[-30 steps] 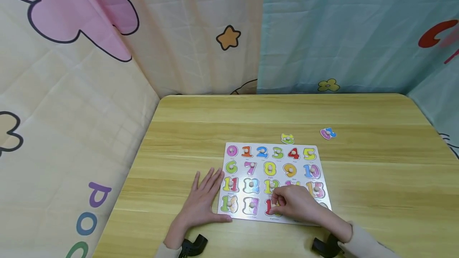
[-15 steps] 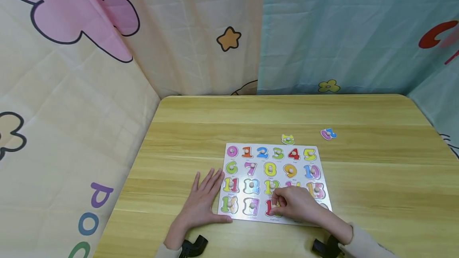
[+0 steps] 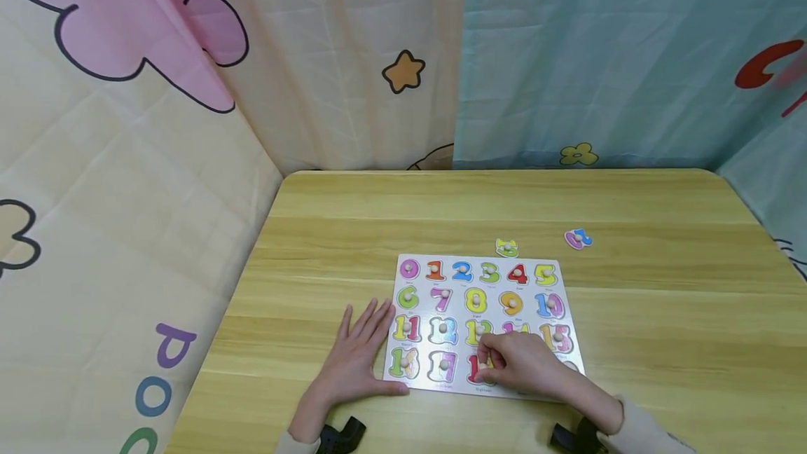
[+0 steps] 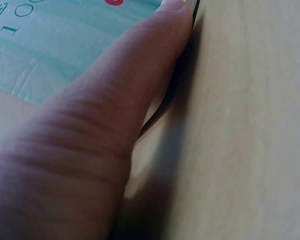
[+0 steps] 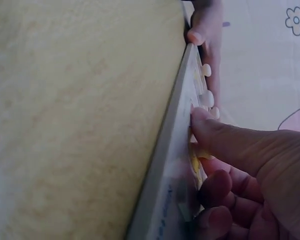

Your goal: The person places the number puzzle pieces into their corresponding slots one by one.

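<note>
A white number puzzle board (image 3: 424, 300) lies on the table, with colourful knobbed number pieces in its rows. My left hand (image 3: 356, 359) spreads straight fingers along its left edge, the thumb resting at the near left corner; the thumb is close up in the left wrist view. Over the bottom row, my right hand (image 3: 526, 363) pinches a red-and-yellow number piece (image 3: 471, 368), probably by its knob. That piece lies at the board, partly covered by the fingertips. In the right wrist view, thumb and index finger meet near the board's face. Pieces at the bottom right are mostly hidden by this hand.
Beyond the board's far edge lies a loose yellow-green number piece (image 3: 507, 249). Farther right is a blue-and-purple one (image 3: 578, 239). The wooden table (image 3: 302, 244) ends at printed curtains (image 3: 353, 54) behind and on the sides.
The whole head view has shifted down slightly. Both hands keep their places on the board, and the loose pieces lie where they were.
</note>
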A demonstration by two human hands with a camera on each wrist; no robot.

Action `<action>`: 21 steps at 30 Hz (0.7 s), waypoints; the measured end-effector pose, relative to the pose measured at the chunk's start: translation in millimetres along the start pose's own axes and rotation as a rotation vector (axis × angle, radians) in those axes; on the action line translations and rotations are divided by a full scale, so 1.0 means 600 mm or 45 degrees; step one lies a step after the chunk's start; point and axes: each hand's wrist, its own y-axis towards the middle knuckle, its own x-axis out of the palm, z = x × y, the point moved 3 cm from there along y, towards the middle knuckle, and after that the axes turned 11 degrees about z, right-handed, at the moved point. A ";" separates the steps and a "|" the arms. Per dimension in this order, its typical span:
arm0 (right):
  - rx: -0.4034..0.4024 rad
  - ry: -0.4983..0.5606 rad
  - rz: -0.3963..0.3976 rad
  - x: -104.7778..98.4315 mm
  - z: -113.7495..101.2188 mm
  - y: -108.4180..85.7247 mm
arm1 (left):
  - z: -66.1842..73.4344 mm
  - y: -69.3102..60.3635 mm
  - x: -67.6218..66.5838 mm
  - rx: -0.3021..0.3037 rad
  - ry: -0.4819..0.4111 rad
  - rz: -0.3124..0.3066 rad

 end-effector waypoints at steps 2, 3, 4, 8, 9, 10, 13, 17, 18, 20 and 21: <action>-0.012 -0.003 0.001 -0.005 0.000 0.000 | 0.001 0.000 0.001 0.008 -0.009 0.014; -0.015 -0.001 0.009 -0.009 0.001 0.001 | 0.001 0.000 0.001 0.010 -0.010 0.018; -0.014 0.000 0.022 -0.014 0.001 0.004 | 0.001 0.000 0.001 0.014 -0.013 0.026; 0.010 -0.007 0.132 -0.043 0.015 0.024 | 0.002 0.000 -0.001 0.007 -0.011 0.015; 0.027 -0.010 0.163 -0.051 0.022 0.031 | 0.002 0.000 -0.001 0.000 -0.008 0.006; 0.040 -0.029 0.201 -0.060 0.031 0.039 | 0.002 0.001 -0.002 -0.005 -0.008 0.002; 0.091 -0.091 0.309 -0.086 0.062 0.065 | 0.002 0.001 -0.004 -0.017 -0.011 -0.005; 0.177 -0.137 0.409 -0.115 0.104 0.101 | 0.001 0.001 -0.003 -0.011 -0.015 0.010; 0.204 -0.136 0.411 -0.121 0.111 0.109 | 0.001 0.000 -0.003 -0.008 -0.015 0.013; 0.257 -0.144 0.383 -0.128 0.123 0.124 | 0.000 -0.001 -0.001 -0.003 -0.011 0.018; 0.289 -0.153 0.357 -0.131 0.127 0.131 | 0.000 -0.001 0.000 -0.002 -0.008 0.018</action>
